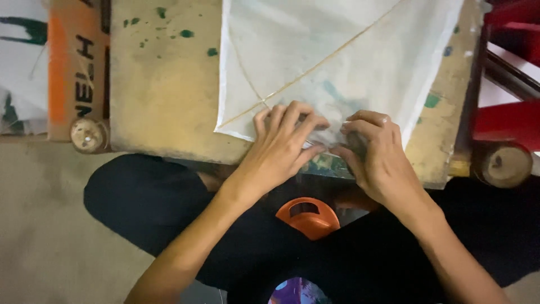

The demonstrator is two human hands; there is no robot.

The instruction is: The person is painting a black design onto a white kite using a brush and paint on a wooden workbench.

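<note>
White kite paper [349, 50], seemingly pinched by left hand [279, 147] and right hand [376, 153].

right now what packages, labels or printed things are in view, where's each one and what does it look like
Cardboard box panel: upper left, beside the paint-stained work board; brown cardboard with an orange stripe and black printed lettering.
Printed sheet: far left edge, partly cut off; white with dark green and black marks.
No screens or signs show. The white paper kite under the left hand and right hand carries no print, only faint blue-green smudges.
</note>
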